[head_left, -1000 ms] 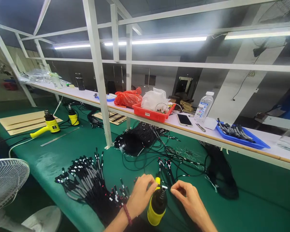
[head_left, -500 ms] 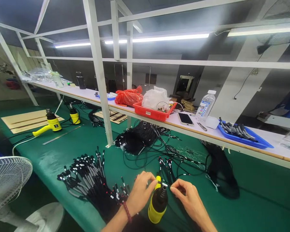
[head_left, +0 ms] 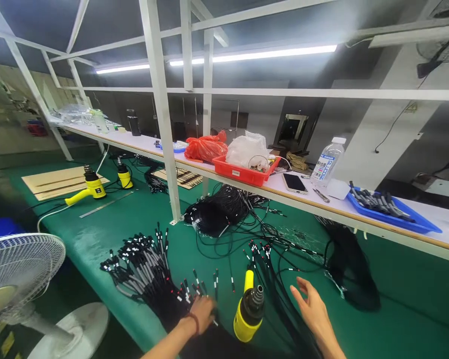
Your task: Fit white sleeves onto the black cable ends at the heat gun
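A yellow and black heat gun [head_left: 248, 315] stands between my hands, its nozzle pointing up. My left hand [head_left: 203, 313] is over the near ends of a loose group of black cables [head_left: 187, 293] left of the heat gun; its fingers are blurred, so a grip on a cable cannot be made out. Right of the heat gun, my right hand [head_left: 310, 305] hovers with thumb and fingers apart and nothing in it. It is beside a bundle of black cables [head_left: 275, 291] with white and red marked ends. A bigger cable bundle with grey sleeves [head_left: 144, 267] lies farther left.
A shelf [head_left: 303, 195] crosses above the green table [head_left: 119, 219], with a red tray [head_left: 243, 172], a phone [head_left: 295, 183], a bottle [head_left: 327, 162] and a blue tray of sleeves [head_left: 400, 214]. Coiled cables [head_left: 213, 212] lie under it. A fan [head_left: 24, 271] is at left.
Both hands were above the heat gun's nozzle with a cable between them. Now my left hand has dropped left to the cables, and my right hand has opened and moved right. The view has shifted slightly.
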The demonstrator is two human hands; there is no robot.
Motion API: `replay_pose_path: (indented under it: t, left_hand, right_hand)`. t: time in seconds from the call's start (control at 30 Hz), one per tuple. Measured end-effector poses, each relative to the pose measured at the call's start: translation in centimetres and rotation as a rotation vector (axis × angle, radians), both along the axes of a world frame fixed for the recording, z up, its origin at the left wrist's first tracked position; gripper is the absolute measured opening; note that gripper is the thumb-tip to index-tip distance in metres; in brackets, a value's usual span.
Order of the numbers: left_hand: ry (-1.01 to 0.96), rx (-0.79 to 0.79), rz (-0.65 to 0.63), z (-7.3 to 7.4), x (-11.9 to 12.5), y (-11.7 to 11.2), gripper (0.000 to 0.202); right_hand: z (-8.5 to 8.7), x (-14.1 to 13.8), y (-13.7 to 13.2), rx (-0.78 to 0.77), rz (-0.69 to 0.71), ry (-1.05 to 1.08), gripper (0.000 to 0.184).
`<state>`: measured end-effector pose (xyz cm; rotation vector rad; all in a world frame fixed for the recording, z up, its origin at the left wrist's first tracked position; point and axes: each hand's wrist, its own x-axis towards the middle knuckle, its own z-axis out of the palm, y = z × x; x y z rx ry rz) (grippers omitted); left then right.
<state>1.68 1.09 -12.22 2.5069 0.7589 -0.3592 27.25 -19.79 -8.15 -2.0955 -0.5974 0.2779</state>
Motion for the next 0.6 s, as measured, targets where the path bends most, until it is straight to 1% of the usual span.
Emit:
replay_pose_path:
  t: [0.1, 0.23, 0.47, 0.53, 0.6]
  left_hand:
    - [0.021, 0.016, -0.059, -1.1, -0.4, -0.7, 0.018]
    - [0.023, 0.053, -0.118, -1.7, -0.3, -0.9, 0.009]
    - [0.024, 0.107, -0.198, -1.7, -0.6, -1.3, 0.009]
    - [0.028, 0.125, -0.220, -1.6, -0.7, -1.6, 0.010]
    - [0.032, 0.149, -0.239, -1.2, -0.9, -1.9, 0.015]
  right_hand:
    - [0.0, -0.4, -0.7, 0.008, 0.026, 0.003, 0.055]
    - [0.2, -0.7, -1.7, -0.002, 0.065, 0.046, 0.053]
    - [-0.9, -1.1, -2.6, 0.045, 0.105, 0.037, 0.044]
    - [-0.9, -1.3, -2.8, 0.061, 0.116, 0.037, 0.044]
    - [-0.5, -1.5, -2.9, 0.064, 0.118, 0.045, 0.046]
